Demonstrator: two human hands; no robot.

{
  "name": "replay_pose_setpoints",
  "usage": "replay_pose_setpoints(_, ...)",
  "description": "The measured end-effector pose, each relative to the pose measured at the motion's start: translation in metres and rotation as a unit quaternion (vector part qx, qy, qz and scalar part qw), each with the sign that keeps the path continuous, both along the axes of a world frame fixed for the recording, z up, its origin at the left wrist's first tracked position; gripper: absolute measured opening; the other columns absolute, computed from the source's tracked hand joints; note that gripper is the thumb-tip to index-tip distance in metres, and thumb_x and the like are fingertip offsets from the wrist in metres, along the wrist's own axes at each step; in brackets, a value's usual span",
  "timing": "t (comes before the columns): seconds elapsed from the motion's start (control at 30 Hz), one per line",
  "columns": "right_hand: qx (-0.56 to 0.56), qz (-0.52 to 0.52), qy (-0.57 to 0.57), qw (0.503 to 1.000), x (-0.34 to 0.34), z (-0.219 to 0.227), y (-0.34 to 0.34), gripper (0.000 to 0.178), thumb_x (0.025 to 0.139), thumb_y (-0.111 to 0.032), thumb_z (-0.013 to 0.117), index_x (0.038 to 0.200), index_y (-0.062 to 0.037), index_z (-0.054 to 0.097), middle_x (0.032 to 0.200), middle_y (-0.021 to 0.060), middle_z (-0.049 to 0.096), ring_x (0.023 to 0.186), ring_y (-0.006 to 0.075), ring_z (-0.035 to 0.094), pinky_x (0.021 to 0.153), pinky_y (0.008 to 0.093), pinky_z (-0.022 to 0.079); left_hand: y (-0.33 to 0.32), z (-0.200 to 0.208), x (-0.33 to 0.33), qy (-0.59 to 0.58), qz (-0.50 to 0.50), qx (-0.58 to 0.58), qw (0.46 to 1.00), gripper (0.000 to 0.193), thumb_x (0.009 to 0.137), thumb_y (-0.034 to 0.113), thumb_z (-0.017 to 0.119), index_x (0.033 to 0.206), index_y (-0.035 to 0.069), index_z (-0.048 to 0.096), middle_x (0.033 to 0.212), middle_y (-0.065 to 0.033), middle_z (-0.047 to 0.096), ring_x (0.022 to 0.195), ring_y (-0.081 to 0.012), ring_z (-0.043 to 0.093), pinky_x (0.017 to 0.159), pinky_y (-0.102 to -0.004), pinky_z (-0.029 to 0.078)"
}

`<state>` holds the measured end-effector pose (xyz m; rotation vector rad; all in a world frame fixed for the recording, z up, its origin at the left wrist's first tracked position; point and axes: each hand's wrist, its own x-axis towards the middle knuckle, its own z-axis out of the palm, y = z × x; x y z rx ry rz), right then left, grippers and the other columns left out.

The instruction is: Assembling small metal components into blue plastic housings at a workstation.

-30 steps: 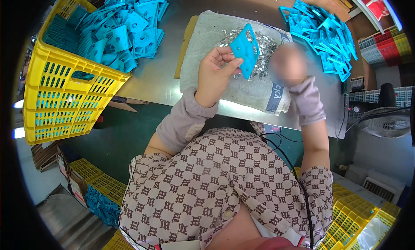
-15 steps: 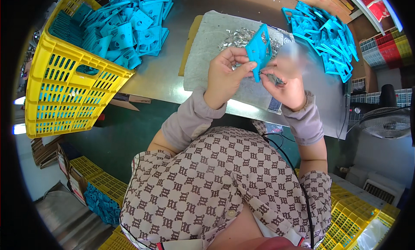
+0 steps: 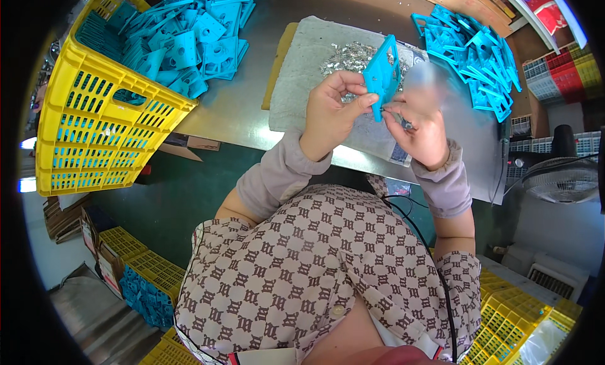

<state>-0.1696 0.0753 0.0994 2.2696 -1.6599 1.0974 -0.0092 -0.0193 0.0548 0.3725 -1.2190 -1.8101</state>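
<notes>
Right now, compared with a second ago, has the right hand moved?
Yes: judged against the grey cloth, the right hand has moved down the picture, and is now beside the lower end of the blue part.

We see smooth, softly glossy blue plastic on the held plate [image 3: 378,81] | shiny metal pieces [image 3: 348,57] over matt, rough-looking pale cloth [image 3: 299,72] | our desk [image 3: 233,116]: smooth metal, bright with reflections | yellow crate [image 3: 93,69]: moulded plastic, slight sheen | our sleeves [image 3: 274,169]: matt, soft-looking fabric | wire-guarded fan [image 3: 563,179]: its finish unclear to us
</notes>
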Motion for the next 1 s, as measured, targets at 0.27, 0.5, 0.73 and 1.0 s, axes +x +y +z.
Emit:
replay_pose_setpoints(0.27, -0.012, -0.017, 0.149, 0.989, 0.007, 0.006, 0.003, 0.015, 0.074, -0.010, 0.076, 0.080, -0.0042, 0.064, 0.086, 0.0069, 0.058, 0.084, 0.0253, 0.057, 0.079, 0.0379, 0.040, 0.004, -0.004, 0.001, 0.007, 0.009, -0.041, 0.999, 0.028, 0.084, -0.004, 0.076, 0.107, -0.002, 0.061, 0.098, -0.0066, 0.063, 0.091, -0.0108, 0.062, 0.075, -0.0237, 0.058)
replay_pose_setpoints(0.5, 0.049, -0.036, 0.133, 0.989, 0.000, -0.007, 0.009, 0.014, 0.078, -0.010, 0.072, 0.085, -0.0050, 0.061, 0.090, 0.0089, 0.055, 0.087, 0.0282, 0.054, 0.078, 0.0395, 0.039, 0.008, 0.000, 0.005, -0.002, 0.001, -0.052, 0.999, 0.028, 0.083, -0.005, 0.076, 0.107, -0.002, 0.061, 0.098, -0.0067, 0.063, 0.095, -0.0107, 0.061, 0.079, -0.0243, 0.057)
replay_pose_setpoints(0.73, -0.002, -0.033, 0.086, 0.996, 0.011, -0.006, 0.007, 0.012, 0.078, -0.006, 0.070, 0.082, -0.0050, 0.059, 0.083, 0.0089, 0.055, 0.080, 0.0288, 0.055, 0.074, 0.0398, 0.039, 0.010, -0.001, 0.006, 0.013, -0.005, -0.043, 0.999, 0.028, 0.083, -0.005, 0.075, 0.107, -0.002, 0.061, 0.099, -0.0064, 0.063, 0.095, -0.0099, 0.061, 0.080, -0.0244, 0.057)
replay_pose_setpoints(1.0, -0.012, -0.051, 0.044, 0.998, 0.020, -0.006, 0.008, 0.007, 0.081, -0.003, 0.066, 0.079, -0.0042, 0.059, 0.075, 0.0092, 0.055, 0.074, 0.0298, 0.055, 0.070, 0.0401, 0.038, 0.012, -0.003, 0.005, 0.013, 0.011, -0.075, 0.997, 0.028, 0.084, -0.006, 0.075, 0.107, -0.002, 0.061, 0.099, -0.0057, 0.062, 0.094, -0.0099, 0.060, 0.083, -0.0236, 0.055)
